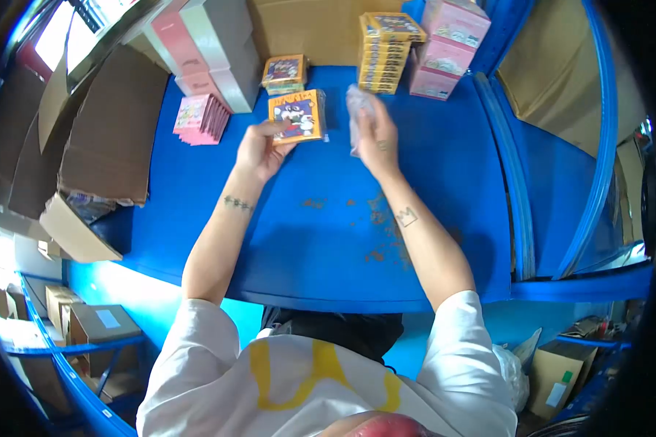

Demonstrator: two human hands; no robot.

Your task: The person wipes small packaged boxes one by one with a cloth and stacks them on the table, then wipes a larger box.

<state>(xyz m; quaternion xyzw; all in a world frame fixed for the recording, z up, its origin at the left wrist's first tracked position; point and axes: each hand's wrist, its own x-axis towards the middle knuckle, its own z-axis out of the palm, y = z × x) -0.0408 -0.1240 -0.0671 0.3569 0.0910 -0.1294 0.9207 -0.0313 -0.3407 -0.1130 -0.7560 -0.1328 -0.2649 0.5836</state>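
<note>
My left hand (pixel 264 149) grips a flat, square orange box (pixel 296 116) with cartoon characters on its face, thumb on top and fingers underneath. Clear wrapping shows along the box's right edge. Wrapped in my right hand (pixel 380 135) is a crumpled, pale translucent piece (pixel 356 116), perhaps plastic or cloth; I cannot tell which. Just behind the held box sits a short stack of similar boxes (pixel 284 71). A taller stack of orange boxes (pixel 383 54) rises beyond my right hand.
Pink packets (pixel 201 119) and tall white and pink boxes (pixel 222 44) stand at the back left of the blue shelf (pixel 306 240). Pink cartons (pixel 450 47) are stacked at the back right. A brown cardboard box (pixel 109 124) borders the left, a blue metal post (pixel 506 175) the right.
</note>
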